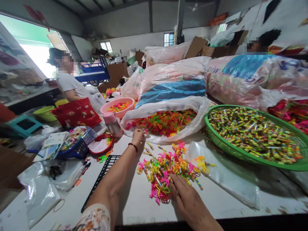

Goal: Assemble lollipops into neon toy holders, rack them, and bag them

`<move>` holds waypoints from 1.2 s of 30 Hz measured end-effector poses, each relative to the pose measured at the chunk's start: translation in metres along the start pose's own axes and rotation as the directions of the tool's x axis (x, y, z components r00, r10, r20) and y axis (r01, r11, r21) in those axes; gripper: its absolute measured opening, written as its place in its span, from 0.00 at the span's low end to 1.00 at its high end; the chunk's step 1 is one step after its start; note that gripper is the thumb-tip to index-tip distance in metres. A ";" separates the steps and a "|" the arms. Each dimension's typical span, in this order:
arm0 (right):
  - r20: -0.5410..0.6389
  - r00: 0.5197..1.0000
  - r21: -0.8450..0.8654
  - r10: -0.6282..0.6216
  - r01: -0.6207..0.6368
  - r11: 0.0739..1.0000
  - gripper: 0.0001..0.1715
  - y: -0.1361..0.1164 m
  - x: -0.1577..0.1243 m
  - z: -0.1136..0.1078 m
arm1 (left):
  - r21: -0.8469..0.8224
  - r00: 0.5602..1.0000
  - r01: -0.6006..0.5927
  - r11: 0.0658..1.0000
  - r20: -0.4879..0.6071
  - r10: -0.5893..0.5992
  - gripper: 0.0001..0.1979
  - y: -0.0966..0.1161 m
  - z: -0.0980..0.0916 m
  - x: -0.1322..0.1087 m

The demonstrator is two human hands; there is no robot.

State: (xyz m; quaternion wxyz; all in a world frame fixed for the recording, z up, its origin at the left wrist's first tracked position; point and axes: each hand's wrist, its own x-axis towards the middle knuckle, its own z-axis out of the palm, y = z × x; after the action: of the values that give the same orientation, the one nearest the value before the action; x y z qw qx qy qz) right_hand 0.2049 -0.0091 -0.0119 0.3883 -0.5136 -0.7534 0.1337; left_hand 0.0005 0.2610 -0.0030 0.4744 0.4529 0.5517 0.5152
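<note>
My left hand (138, 138) reaches forward to the near lip of a white sack (166, 138). Its fingers are pinched together beside small pink and green plastic pieces; whether one is in the grip is hidden. Bright plastic pieces (166, 120) in pink, orange, yellow and green fill the sack's mouth. Nearer to me, a loose pile of similar pieces and short striped tubes (163, 170) lies on the white table (137, 205). My right hand (186, 197) rests against the pile's near right side, fingers stretched out and partly apart, some tips hidden among the pieces.
A green basket (223, 149) of striped tubes stands at right, beside a flat clear bag (223, 173). At left are a black grid strip (98, 181), a red basket (101, 152), a pink-lidded flask (113, 125) and a blue basket (74, 150). Two other people are beyond the table.
</note>
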 end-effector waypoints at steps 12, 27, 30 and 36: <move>0.611 0.737 0.721 0.289 -0.669 0.183 0.26 -0.053 0.048 0.021 | -0.544 0.886 0.217 0.811 0.459 0.070 0.06 0.023 -0.065 -0.204; 0.230 0.942 0.406 0.243 -0.320 0.856 0.14 -0.078 0.019 0.040 | -0.324 0.999 -0.009 0.946 -0.045 -0.005 0.14 -0.012 -0.049 -0.269; 0.201 0.963 0.358 0.180 -0.243 0.901 0.12 -0.075 0.017 0.037 | -0.420 0.998 0.062 0.905 0.017 -0.060 0.15 -0.009 -0.050 -0.267; 0.221 0.972 0.403 0.082 -0.167 0.900 0.11 -0.067 0.018 0.032 | -0.327 0.990 0.139 0.935 0.049 -0.130 0.16 -0.002 -0.046 -0.274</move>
State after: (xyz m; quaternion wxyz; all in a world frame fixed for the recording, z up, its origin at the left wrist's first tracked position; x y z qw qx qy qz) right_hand 0.1339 -0.0165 0.0149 0.4031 -0.4497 -0.7074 0.3672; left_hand -0.0071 -0.0167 0.0114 0.5848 0.3354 0.4812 0.5603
